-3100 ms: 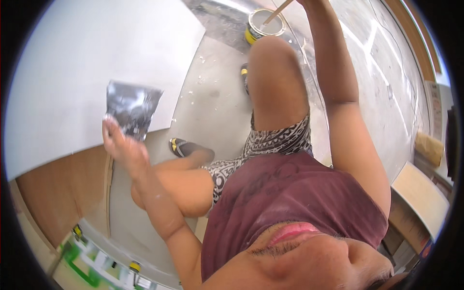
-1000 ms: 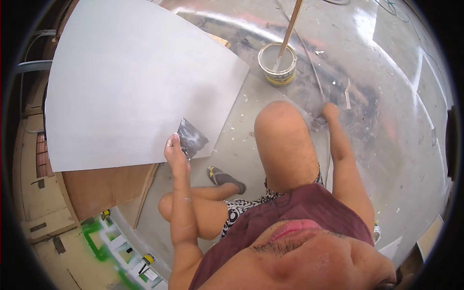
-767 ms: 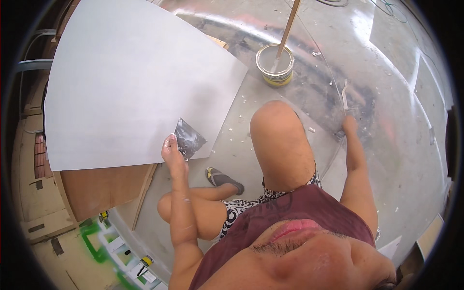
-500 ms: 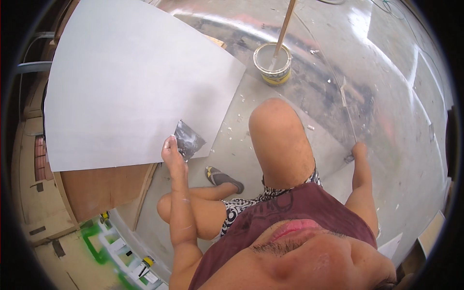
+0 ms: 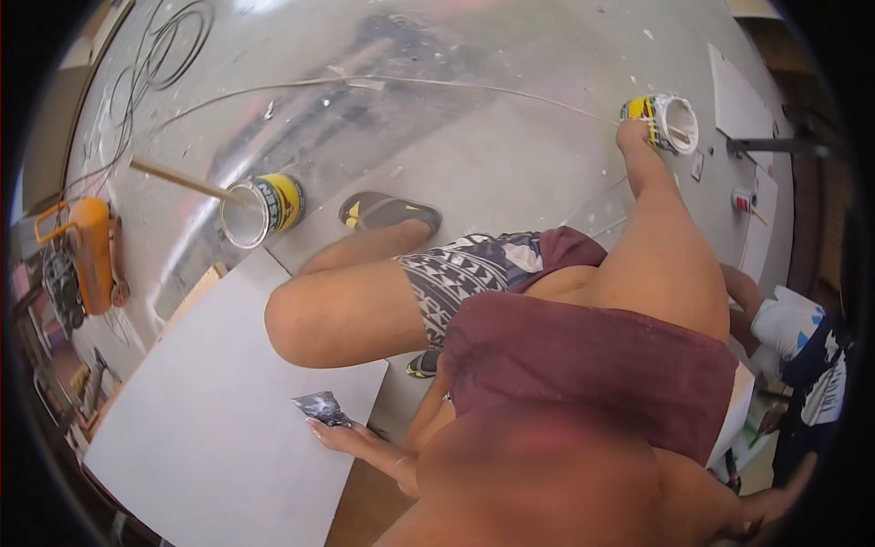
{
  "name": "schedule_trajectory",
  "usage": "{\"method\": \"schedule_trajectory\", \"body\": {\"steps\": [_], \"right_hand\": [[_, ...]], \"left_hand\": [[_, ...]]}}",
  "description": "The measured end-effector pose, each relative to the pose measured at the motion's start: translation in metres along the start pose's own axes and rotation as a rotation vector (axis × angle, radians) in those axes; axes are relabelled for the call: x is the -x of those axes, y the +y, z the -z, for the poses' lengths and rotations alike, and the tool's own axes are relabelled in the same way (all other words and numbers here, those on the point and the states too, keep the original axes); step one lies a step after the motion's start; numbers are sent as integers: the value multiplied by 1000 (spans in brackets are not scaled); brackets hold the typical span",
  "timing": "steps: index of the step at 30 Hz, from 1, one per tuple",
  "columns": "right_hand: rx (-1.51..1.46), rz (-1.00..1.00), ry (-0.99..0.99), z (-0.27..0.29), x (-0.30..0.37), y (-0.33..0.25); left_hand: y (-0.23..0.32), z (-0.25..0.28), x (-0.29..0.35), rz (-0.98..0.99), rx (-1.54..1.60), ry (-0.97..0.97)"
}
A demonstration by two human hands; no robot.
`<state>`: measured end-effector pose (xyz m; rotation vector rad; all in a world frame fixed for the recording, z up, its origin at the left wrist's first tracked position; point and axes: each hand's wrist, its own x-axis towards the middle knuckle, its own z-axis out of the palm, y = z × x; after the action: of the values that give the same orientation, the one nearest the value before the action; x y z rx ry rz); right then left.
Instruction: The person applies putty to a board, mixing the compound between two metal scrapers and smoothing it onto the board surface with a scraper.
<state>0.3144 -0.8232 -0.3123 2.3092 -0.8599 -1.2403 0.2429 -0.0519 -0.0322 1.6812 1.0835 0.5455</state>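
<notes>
My left hand (image 5: 339, 438) is closed on a flat, dark putty spreader (image 5: 323, 407) smeared with white. It is held over a large pale panel (image 5: 210, 438). My right arm stretches far out to the right, and my right hand (image 5: 633, 136) is closed at the side of an open can (image 5: 641, 108) with a yellow label. Its fingers are small in the picture and partly hidden. White stuff coats that can's rim, and a stick (image 5: 680, 136) shows inside.
Another yellow-labelled can (image 5: 287, 201) with a wooden stick (image 5: 182, 179) stands beyond my knee. An orange wheeled machine (image 5: 92, 246) and a coiled cable (image 5: 180, 44) lie to the left. A small can (image 5: 744, 200) stands at right. Another person (image 5: 811, 365) is at the right edge.
The view has swung to the right, bringing the second can and the other person into sight. My right hand has gone from low over the floor to that can. My left hand keeps the spreader.
</notes>
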Motion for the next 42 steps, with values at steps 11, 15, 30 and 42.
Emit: {"method": "schedule_trajectory", "body": {"steps": [11,15,30,42], "right_hand": [[-80,229,102,-30,-9,-20],[-319,448,216,72,44,-129],[-524,1640,719,388,346,-515],[473,1547,775,363,309,-636]], "left_hand": [[-32,32,-11,120,79,44],[-23,34,-8,23,68,82],[-29,38,3,49,301,266],[-3,41,7,147,283,285]]}}
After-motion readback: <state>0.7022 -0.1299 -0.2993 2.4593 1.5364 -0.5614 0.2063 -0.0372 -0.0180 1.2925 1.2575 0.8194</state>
